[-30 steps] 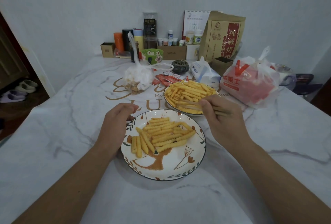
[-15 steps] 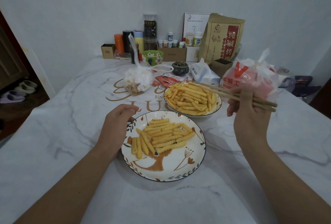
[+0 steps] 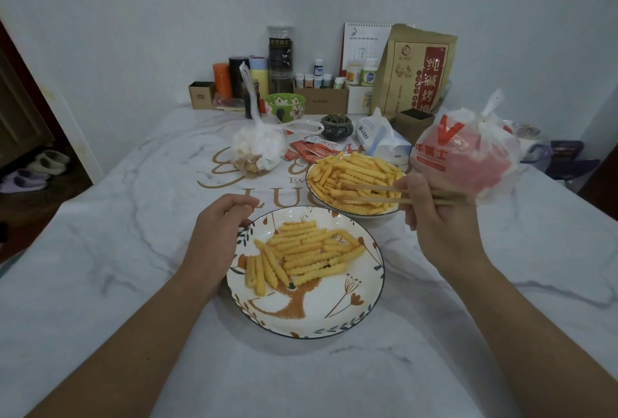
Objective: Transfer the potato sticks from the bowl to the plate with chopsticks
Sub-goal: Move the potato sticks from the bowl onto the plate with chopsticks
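Crinkly yellow sticks (image 3: 354,180) heap the bowl (image 3: 314,191). Right hand (image 3: 438,217) grips chopsticks (image 3: 378,195), tips now lowered among them; left hand (image 3: 217,233), curled, holds the plate (image 3: 334,320).

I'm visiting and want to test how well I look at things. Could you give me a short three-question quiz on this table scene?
1. True or false: the right hand holds the chopsticks with their tips over the bowl.
2. Where is the left hand? A) at the plate's left rim B) inside the bowl C) on the red and white bag
3. Fill in: potato sticks lie on the plate's ___ half, nearer the bowl.

Key: 1 true; 2 A; 3 far
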{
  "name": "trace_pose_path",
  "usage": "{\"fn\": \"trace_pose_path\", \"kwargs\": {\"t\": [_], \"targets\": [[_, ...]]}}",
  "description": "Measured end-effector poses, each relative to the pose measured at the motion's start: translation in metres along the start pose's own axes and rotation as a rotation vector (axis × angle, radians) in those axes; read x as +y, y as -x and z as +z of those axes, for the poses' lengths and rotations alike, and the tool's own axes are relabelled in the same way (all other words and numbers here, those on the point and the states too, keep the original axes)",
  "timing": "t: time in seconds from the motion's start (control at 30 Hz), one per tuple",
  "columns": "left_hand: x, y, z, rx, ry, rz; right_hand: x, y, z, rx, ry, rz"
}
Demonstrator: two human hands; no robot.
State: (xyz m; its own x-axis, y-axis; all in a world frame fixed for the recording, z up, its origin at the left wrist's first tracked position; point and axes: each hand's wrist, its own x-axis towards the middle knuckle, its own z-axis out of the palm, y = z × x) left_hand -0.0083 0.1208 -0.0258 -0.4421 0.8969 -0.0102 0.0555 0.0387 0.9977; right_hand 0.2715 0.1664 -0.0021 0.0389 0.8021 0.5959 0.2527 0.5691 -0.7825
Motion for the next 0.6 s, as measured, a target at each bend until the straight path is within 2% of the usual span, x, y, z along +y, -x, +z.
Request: {"fn": "trace_pose_path", "kwargs": {"t": [0.07,0.17,0.33,0.47,0.6], "targets": [[-0.001,-0.001,0.0,-0.002,-0.005,0.003,-0.002,-0.001,0.001,0.054,-0.091,0.038],[-0.001,-0.001,0.0,-0.004,-0.006,0.01,-0.014,-0.005,-0.005,0.225,-0.239,0.13],[-0.003,-0.003,-0.001,-0.004,0.002,0.014,-0.032,-0.014,-0.014,0.448,-0.641,0.388],[-0.004,-0.004,-0.001,-0.012,0.011,0.013,-0.031,-0.017,-0.016,0.403,-0.849,0.483],[-0.004,-0.003,-0.001,-0.003,0.015,0.016,-0.028,-0.016,-0.016,0.257,-0.89,0.53]]}}
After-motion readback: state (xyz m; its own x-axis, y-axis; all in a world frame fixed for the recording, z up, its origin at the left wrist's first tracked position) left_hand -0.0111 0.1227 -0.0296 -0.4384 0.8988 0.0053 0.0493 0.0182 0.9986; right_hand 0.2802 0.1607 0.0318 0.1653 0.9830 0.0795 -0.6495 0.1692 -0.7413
